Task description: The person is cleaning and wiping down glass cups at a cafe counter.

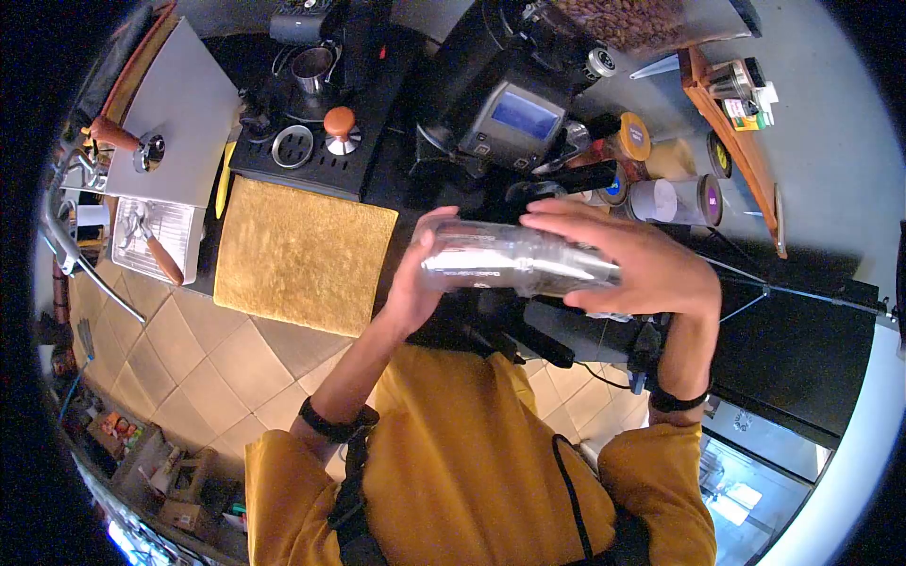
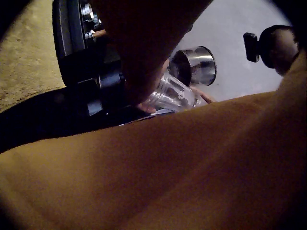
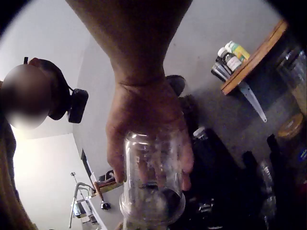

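A clear, empty-looking plastic or glass vessel lies sideways between the two hands in the head view, with a ridged band near its middle. My left hand grips its left end, thumb and fingers round it. Around the right end curls my right hand. In the right wrist view the right hand lies behind the clear wall of the vessel, fingers seen through it. The left wrist view shows part of the vessel beyond the dark left hand, whose fingers are mostly hidden.
Below the hands is the dark counter. A yellow cloth lies to the left, by a coffee machine tray with a wooden-topped tamper. A grinder stands ahead. Several jars and a wooden shelf are at the right.
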### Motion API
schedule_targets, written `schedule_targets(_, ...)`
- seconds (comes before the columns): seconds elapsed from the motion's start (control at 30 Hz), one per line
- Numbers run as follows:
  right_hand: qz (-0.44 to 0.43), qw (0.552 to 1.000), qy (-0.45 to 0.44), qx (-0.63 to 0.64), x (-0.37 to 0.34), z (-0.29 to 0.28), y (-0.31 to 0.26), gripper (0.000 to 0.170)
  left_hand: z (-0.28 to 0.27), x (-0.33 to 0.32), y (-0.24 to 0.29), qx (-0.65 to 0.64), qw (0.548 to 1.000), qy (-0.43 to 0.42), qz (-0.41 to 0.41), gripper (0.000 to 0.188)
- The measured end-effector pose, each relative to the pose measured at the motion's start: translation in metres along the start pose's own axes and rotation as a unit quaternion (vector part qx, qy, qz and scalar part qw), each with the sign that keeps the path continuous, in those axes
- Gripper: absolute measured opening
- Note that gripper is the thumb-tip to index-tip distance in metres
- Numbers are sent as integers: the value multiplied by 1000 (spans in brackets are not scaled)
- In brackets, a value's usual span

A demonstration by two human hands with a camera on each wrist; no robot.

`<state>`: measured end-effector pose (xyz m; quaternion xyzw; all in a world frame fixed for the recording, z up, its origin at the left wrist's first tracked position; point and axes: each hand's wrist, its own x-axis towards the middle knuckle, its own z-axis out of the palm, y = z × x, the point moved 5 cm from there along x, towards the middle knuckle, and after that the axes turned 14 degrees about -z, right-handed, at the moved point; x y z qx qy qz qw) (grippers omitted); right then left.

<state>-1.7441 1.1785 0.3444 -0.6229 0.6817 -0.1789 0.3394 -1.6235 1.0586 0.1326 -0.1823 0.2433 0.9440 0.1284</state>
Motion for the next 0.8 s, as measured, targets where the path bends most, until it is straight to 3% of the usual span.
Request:
schedule_targets(0.1, -21, 1000, -2, 14, 23, 18, -2, 78, 12, -1, -4, -8, 999, -31, -13, 76)
schedule_targets(0.23, -43, 998, 4, 48, 49, 45, 5, 77, 14, -4, -12, 16, 999, -40, 29, 77)
schedule_targets(0.3, -46, 998, -5, 36, 54, 47, 4, 73, 6, -4, -16, -14, 999, -40, -13, 79)
schedule_targets(0.4, -79, 993, 68, 56, 51, 31, 8, 58, 8, -13, -5, -29, 997, -62, 19, 80)
schedule_targets(0.47, 152, 978, 43, 133, 28, -1, 15, 47, -2, -17, -4, -41, 997, -55, 22, 80)
schedule_targets(0.5, 88, 993, 81, 23, 10, -10, 39, 38, -9, -19, -3, -48, 997, -54, 18, 79)
schedule_targets(0.57, 182, 982, 53, -3, -17, -23, 76, 33, -26, -20, -5, -54, 997, -55, 22, 79)
schedule_targets(0.63, 304, 951, -40, -35, -20, -25, 98, 32, -43, -23, -6, -84, 996, -17, 28, 80)
schedule_targets(0.67, 306, 950, -40, -39, -23, -23, 113, 32, -50, -24, -4, -78, 996, -24, 34, 82)
schedule_targets(0.73, 199, 972, -49, -114, -25, -1, 157, 37, -60, -25, 1, -98, 994, -17, 48, 82)
schedule_targets(0.77, 263, 959, -36, -105, -26, 11, 195, 39, -63, -26, 4, -117, 991, -6, 60, 83)
schedule_targets(0.8, 260, 959, -37, -108, -23, 9, 196, 39, -63, -25, 5, -117, 991, -6, 64, 83)
